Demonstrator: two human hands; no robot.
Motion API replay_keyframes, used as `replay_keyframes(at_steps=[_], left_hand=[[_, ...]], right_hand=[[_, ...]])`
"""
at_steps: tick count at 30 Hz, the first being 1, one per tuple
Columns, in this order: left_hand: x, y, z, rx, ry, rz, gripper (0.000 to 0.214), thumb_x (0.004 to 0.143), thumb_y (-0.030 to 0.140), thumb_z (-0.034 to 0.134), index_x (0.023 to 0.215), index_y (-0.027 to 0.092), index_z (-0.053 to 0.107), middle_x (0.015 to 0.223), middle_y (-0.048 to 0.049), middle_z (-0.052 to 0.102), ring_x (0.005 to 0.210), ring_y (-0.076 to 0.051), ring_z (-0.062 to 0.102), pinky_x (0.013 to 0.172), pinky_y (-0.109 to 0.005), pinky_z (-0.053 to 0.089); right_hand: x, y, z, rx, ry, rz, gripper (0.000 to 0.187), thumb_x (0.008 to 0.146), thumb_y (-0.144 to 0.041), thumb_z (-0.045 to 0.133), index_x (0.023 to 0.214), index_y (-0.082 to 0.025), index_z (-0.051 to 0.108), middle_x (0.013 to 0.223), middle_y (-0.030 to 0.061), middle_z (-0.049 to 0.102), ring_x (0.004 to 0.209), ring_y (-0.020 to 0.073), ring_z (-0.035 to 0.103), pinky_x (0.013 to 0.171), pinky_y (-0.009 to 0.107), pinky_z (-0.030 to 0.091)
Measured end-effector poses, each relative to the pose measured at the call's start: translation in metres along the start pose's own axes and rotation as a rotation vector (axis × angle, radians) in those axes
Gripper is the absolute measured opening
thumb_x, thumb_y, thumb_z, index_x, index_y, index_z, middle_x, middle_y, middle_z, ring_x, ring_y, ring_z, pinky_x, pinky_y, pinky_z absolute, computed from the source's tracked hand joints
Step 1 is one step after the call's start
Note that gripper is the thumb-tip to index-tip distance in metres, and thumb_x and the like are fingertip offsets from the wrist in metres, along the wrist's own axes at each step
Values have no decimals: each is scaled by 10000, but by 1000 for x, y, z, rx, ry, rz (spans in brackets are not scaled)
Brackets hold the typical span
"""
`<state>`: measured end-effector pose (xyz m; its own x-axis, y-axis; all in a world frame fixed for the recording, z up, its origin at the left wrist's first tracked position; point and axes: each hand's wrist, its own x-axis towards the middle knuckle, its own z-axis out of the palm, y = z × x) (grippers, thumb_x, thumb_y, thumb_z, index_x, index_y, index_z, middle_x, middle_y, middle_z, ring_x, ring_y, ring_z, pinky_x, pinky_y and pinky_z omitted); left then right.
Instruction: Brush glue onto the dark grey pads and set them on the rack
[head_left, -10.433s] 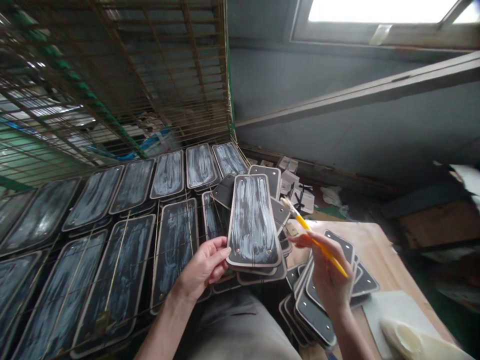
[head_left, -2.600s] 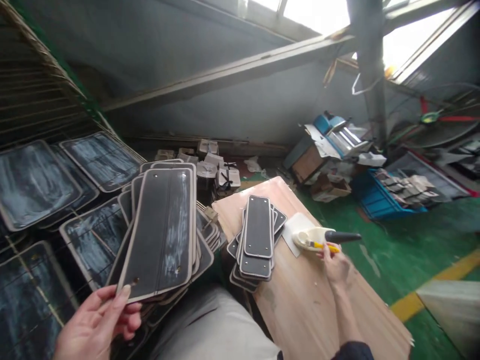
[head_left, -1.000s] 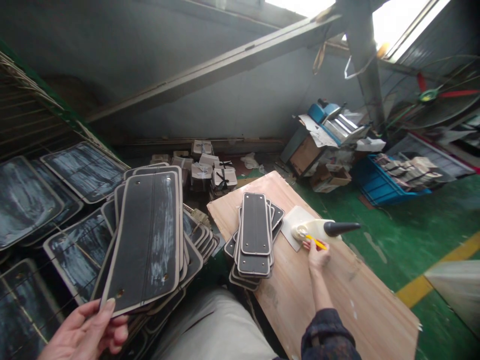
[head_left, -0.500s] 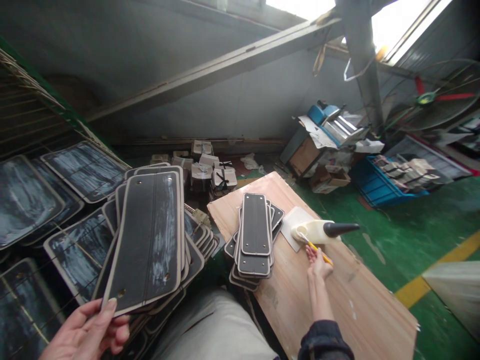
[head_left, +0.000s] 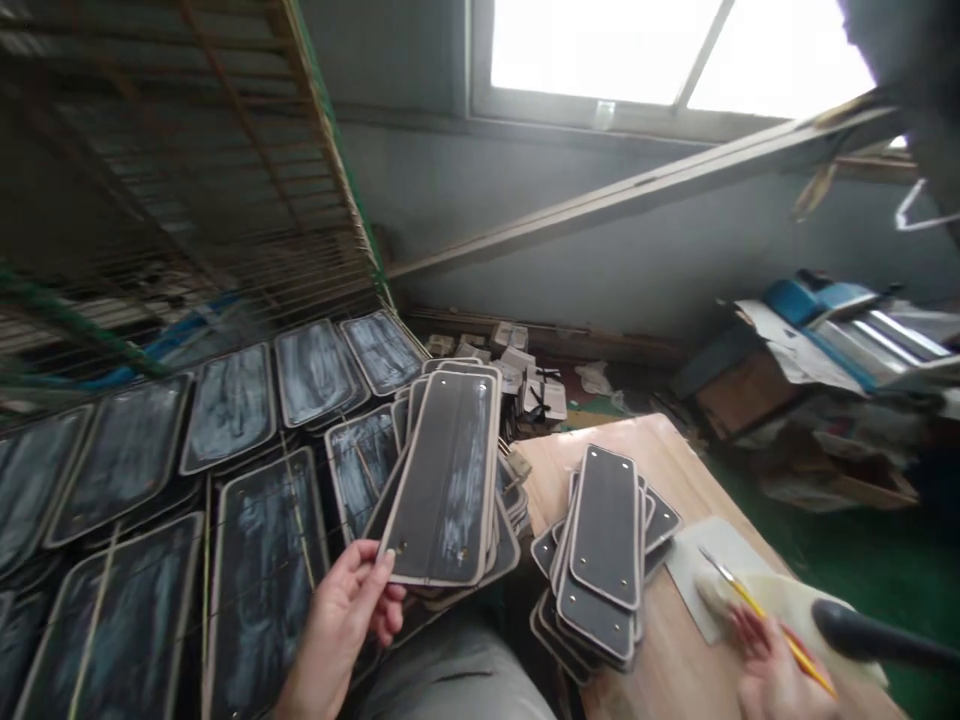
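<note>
A dark panel [head_left: 444,470], half white-streaked, lies uppermost; a yellow brush [head_left: 742,593] slants.

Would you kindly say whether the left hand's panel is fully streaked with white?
Partly: the panel shows white streaks right of its seam; the left side looks bare.

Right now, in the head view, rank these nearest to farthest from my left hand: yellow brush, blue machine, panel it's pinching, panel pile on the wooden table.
1. Pinched panel: in your left hand.
2. Panel pile: right, on the table.
3. Yellow brush: farther right, in your right hand.
4. Blue machine: beyond the table.
</note>
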<state>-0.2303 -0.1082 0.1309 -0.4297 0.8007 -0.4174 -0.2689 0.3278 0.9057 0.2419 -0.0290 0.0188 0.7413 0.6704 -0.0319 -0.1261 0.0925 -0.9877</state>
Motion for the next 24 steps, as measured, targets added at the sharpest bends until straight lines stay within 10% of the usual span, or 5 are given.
replay_keyframes(at_steps=[6,11,17,24], left_hand=[[-3,3,-4,-31,-56,35,386,768,515,630,905,192,468,587,33,587,410,-92,533,360,-161,393],[1,-3,-9,-60,-87,70,378,784,523,603,897,196,452,583,33,584,403,-102,549,343,-161,392],[8,-12,-14,-98,-135,90,360,820,520,563,911,197,434,594,31,586,399,-102,560,334,-151,390],[7,-11,-16,-114,-149,102,340,846,510,537,902,194,425,593,31,582,384,-105,561,330,-155,394]], right_hand=[[-53,-89,152,48,-494,-62,437,746,-389,775,1077,-152,618,807,87,687,703,241,686,649,354,606],[-119,-126,249,-175,-1003,-411,340,912,-428,602,1135,-171,605,899,77,662,765,229,669,691,359,570],[-138,-127,317,-486,-1215,-1029,288,1004,-387,426,1152,-212,600,1003,66,632,824,195,631,733,286,492],[-139,-115,352,-592,-1222,-1217,278,1010,-345,411,1145,-201,607,1006,60,625,757,165,624,655,230,456]])
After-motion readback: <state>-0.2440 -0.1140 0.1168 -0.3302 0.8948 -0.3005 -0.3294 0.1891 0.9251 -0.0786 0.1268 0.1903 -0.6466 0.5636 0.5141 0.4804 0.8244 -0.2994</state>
